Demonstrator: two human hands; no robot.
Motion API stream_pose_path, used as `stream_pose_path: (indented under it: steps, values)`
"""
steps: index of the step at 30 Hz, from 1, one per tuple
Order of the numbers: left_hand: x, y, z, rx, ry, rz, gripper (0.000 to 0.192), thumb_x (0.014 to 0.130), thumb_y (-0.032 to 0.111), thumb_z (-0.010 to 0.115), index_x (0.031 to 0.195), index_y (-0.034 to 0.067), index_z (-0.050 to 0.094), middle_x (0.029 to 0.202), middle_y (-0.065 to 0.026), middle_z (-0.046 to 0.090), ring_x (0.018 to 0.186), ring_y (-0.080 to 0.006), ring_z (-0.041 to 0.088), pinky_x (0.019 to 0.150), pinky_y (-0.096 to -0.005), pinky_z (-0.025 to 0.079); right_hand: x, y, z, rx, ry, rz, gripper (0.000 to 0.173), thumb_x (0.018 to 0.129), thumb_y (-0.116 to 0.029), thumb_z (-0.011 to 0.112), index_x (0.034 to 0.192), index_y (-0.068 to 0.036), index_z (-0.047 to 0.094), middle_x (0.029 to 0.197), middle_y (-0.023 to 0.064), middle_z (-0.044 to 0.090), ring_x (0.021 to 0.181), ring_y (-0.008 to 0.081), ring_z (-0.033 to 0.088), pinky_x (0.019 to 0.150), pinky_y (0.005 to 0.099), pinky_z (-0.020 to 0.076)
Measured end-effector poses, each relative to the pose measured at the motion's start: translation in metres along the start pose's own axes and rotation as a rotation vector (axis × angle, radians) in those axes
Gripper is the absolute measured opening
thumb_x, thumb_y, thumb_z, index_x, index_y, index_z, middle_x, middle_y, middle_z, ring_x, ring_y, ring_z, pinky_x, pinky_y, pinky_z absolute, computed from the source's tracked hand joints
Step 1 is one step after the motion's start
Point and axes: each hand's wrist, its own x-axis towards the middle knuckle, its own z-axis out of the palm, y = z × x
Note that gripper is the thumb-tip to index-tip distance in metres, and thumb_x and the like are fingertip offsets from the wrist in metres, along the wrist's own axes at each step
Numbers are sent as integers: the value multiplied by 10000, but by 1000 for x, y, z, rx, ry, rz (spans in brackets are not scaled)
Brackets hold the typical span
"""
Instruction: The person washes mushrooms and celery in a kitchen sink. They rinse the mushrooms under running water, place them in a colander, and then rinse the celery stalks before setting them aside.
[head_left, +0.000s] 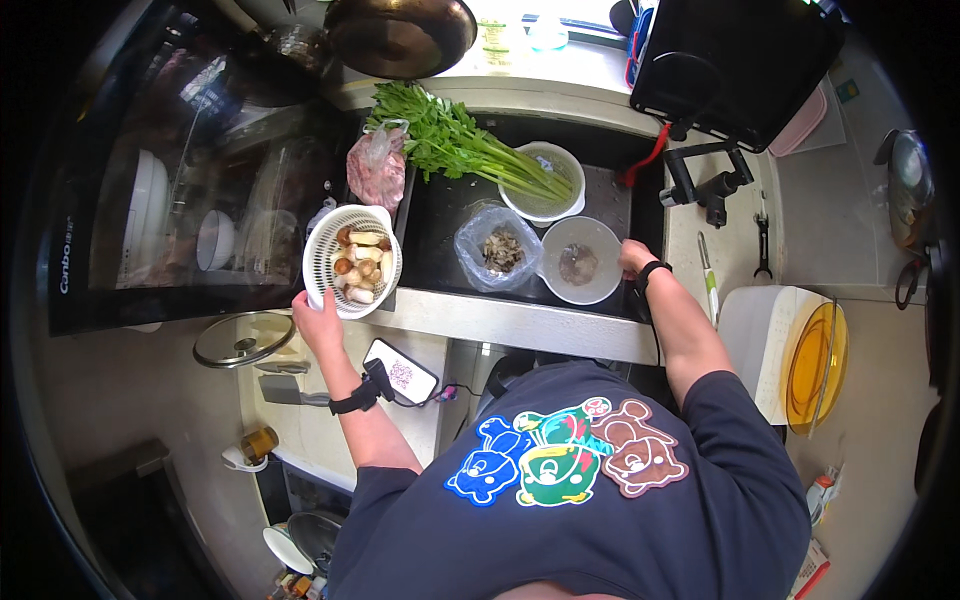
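My left hand grips the near rim of a white plastic colander at the left end of the sink. Several brown-capped mushrooms lie inside it. My right hand is on the right edge of a pale round basin in the dark sink. Cloudy liquid or residue shows at the basin's bottom. Left of the basin, touching or nearly touching it, stands an open clear plastic bag with small greyish-brown pieces in it. Celery lies with its stalk ends in a white bowl behind.
A plastic bag of pink raw meat sits behind the colander. On the left counter are a glass lid, a cleaver and a phone. A peeler or knife with a green handle lies right, near a white board.
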Motion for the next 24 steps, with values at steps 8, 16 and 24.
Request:
stream_pose_path:
  steps: [8, 16, 24]
  values:
    - [5, -19, 4, -220, -244, -286, 381, 901, 182, 649, 1189, -23, 508, 1093, -178, 640, 779, -259, 692, 526, -358, 592, -5, 0, -2, 22, 91, -142, 309, 816, 36, 583, 1096, -56, 676, 786, 138, 682, 624, 254, 670, 504, 346, 538]
    - [4, -6, 0, -300, -289, -311, 348, 919, 126, 561, 1219, -19, 458, 1077, -185, 630, 754, -268, 694, 455, -363, 606, -63, -17, -20, 167, 73, -353, 495, 825, -14, 513, 1281, -152, 647, 643, 91, 638, 525, 171, 619, 507, 317, 523]
    - [3, -9, 3, -344, -265, -308, 322, 916, 124, 554, 1192, -19, 471, 1003, -155, 650, 658, -223, 680, 435, -326, 571, -76, -46, -22, 156, 221, -412, 279, 840, -70, 576, 1101, -52, 672, 629, 159, 623, 573, 262, 657, 553, 392, 527]
